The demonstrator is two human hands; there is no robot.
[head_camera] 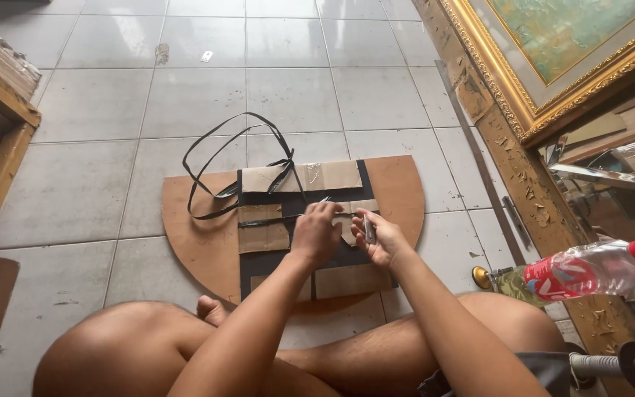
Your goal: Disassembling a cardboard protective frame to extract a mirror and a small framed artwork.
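Head view, looking down: nearest are the person's bare knees, folded on the tiled floor [112, 95]. Just past them the two hands meet over a dark panel [299, 220] patched with pieces of cardboard, which lies on a half-round brown board [192, 235] on the floor. The left hand [316, 234] is curled, palm down, pressing on the panel, and appears to pin a thin black strip [259, 220] against it. The right hand [378, 237] is closed around a small metal knife [369, 229], held upright, its tip end hidden by the fingers.

To cut well here, I judge the pressing hand should stay clear of the blade's path and the stroke should be light and steady.

The strip's held part runs left to right across the panel; farther on it curls into loose loops [233, 158] toward the far left. The panel's long axis runs near to far.

To the right lie a plastic bottle with a red cap [589, 270], a long metal ruler [479, 162] and, farthest, a gilt picture frame [553, 81].
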